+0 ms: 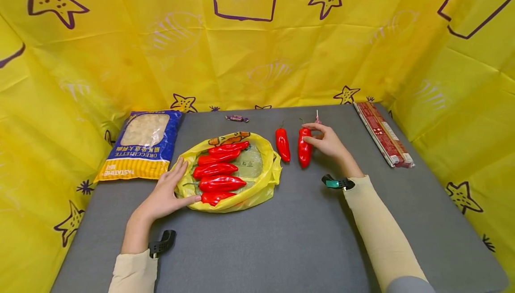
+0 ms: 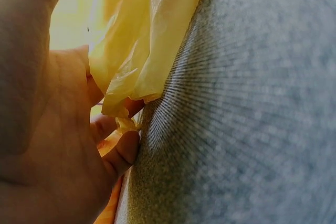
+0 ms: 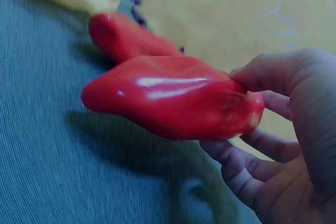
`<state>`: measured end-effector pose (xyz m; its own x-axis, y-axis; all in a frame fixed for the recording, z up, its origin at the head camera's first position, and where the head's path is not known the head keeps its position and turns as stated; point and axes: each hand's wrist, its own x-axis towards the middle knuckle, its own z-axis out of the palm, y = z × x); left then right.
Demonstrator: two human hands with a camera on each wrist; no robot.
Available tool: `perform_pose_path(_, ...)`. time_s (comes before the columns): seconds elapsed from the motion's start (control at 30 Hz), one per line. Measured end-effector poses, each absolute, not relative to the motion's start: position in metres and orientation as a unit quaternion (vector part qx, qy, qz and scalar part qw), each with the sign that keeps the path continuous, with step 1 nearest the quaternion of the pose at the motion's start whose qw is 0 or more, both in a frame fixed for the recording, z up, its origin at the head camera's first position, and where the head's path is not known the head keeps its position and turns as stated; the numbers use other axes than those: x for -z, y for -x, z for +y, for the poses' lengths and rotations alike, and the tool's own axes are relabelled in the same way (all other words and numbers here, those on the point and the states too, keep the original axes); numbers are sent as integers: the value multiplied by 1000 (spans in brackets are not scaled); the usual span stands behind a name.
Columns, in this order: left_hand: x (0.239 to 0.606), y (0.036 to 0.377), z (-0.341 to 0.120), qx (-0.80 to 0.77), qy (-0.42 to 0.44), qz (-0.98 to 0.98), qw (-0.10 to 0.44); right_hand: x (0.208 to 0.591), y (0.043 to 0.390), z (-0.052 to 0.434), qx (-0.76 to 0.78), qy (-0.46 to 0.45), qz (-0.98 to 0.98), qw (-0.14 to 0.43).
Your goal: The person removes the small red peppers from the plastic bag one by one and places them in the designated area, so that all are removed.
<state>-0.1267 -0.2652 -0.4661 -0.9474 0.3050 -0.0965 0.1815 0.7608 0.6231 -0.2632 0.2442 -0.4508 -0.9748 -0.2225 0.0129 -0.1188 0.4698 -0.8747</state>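
In the head view, my left hand (image 1: 168,192) holds the left side of a yellow plastic bag (image 1: 267,192), thumb at the near rim and fingers along its outer side. The left wrist view shows crumpled bag film (image 2: 152,40) beside the palm and bent fingers. Several red peppers (image 1: 222,182) lie side by side in the open bag. My right hand (image 1: 327,140) pinches a red pepper (image 1: 304,154) near its stem end. That pepper (image 3: 163,95) hangs over the grey table, its shadow below. Just left of it lies another red pepper (image 1: 283,144).
A blue and yellow pasta bag (image 1: 138,145) lies at the left. Toward the back are a purple wrapped candy (image 1: 237,118) and a lollipop (image 1: 318,119), partly behind the right hand. A long red packet (image 1: 384,134) lies at the right. Yellow cloth encloses the table.
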Motion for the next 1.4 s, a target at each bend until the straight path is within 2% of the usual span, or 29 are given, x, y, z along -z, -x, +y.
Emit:
perform_pose_path(0.2,466,126,-265,-320,-132,934,93,467,275,255,487,81,868,53)
perform_pose_path(0.5,469,127,-265,-318,-132,934,94,473,284,258,441,82,893,14)
perform_pose_path(1.07,468,125,-265,-317,-133,934,97,485,276,255,430,71,900,-20)
perform_pose_path(1.4,465,127,-265,-312,-128,936,102,479,277,245,416,52,907,-37)
